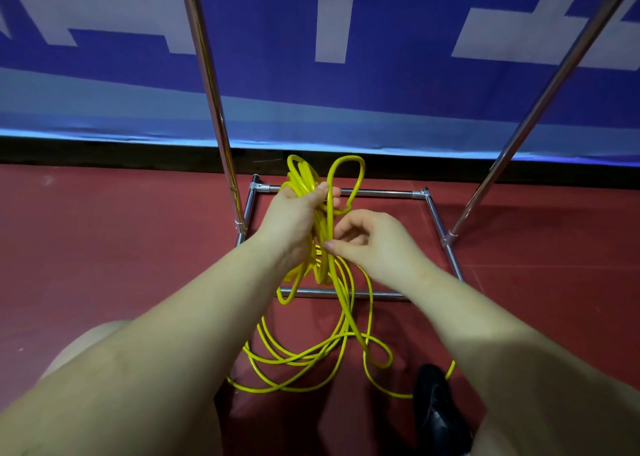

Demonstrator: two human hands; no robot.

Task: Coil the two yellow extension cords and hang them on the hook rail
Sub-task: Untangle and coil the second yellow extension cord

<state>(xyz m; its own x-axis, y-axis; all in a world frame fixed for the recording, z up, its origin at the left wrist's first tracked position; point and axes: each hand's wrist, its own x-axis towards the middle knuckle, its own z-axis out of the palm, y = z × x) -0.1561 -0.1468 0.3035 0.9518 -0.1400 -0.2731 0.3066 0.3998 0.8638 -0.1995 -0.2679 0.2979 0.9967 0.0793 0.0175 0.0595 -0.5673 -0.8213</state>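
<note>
**Coiling the first cord, much slack still on the floor**

The left hand [298,209] has its grip closed around a bundle of loops of the yellow cord [341,317], held up above the far bar of the rack base [381,193]. The right hand [372,239] pinches one strand just beside the bundle, with a fresh loop standing above both hands. I judge that the coiling step is about half done: several loose turns lie on the red floor [104,247] between the near bar of the base and the person's black shoe [436,407]. I cannot tell if these turns are one cord or two.

The next move probably needs the right hand to lay the loop into the left grip, then slide down for more slack.

The two slanted poles [211,84] stand left and right of the hands, with free room between them. The cord crosses the near bar and may catch there. The hook rail is not visible.
</note>
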